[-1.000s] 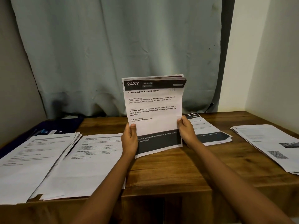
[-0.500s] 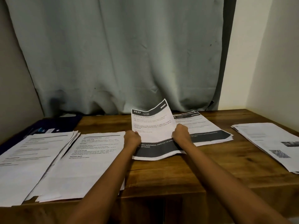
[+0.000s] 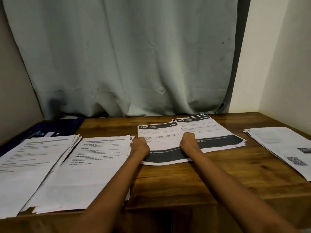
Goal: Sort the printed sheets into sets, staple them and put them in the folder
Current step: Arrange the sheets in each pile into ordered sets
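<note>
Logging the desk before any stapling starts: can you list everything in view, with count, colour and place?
2437 set: one, white with black bands, flat at table centre
3638 stack: one, white with black bands, right of the set, further back
left stack: one, white, far left
mid-left stack: one, white, left of the set
QR stack: one, white, far right
folder: one, dark blue, back left corner
table: one, brown wood
curtain: one, grey-green, behind the table
wall: cream, right
left hand: grips the set's left edge
right hand: grips its right edge
</note>
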